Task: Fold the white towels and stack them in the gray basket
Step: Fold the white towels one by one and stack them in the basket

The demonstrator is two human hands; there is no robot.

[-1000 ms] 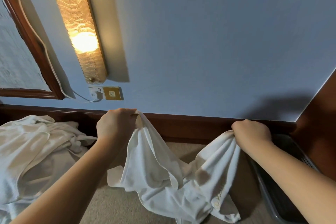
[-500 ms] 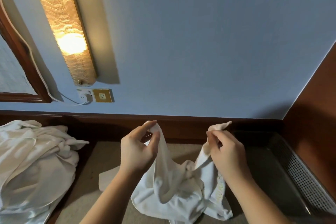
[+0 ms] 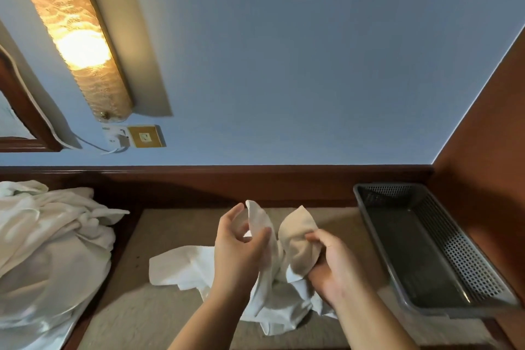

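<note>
With the left hand (image 3: pixel 241 247) and right hand (image 3: pixel 326 261) each pinching a bunched corner of the towel (image 3: pixel 272 287) at lower centre over the desk (image 3: pixel 170 318), mismatched corners risked a crooked fold.

Our two bare forearms rise from the bottom edge toward the lower middle of the frame, converging as they go. Our left hand (image 3: pixel 240 247) sits just left of centre, thumb and fingers curled toward each other, pinching a strip of the white towel (image 3: pixel 181 267). Our right hand (image 3: pixel 331 261), just beside it, curls its fingers around another bunched corner.
</note>
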